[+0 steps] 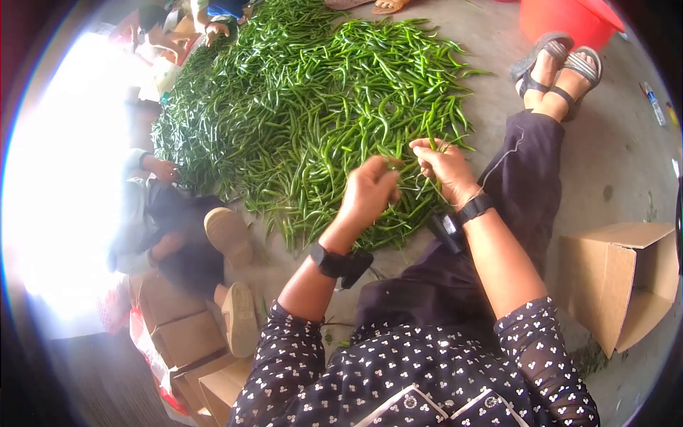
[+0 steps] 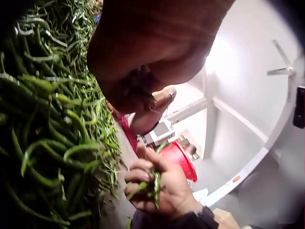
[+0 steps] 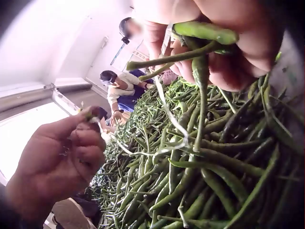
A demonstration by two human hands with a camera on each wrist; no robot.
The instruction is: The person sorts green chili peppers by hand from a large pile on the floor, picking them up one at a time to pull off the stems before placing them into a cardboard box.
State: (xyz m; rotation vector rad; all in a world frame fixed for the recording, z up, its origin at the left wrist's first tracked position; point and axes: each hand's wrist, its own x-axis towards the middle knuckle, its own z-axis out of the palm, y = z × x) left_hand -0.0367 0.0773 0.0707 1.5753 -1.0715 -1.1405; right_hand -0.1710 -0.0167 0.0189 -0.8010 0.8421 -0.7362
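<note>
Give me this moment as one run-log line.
left hand: pinches small piece, identity unclear | right hand: holds green chilies | chili heap: spread on floor | cardboard box: open, at right

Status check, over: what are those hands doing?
Right hand: holding several green chillies. Left hand: pinching something small, too unclear to name. Chilli heap: spread on the floor. No obvious obstruction.

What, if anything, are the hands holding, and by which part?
The right hand grips green peppers, stalks sticking out; the gripped part is hidden. The left hand pinches something too small to name.
</note>
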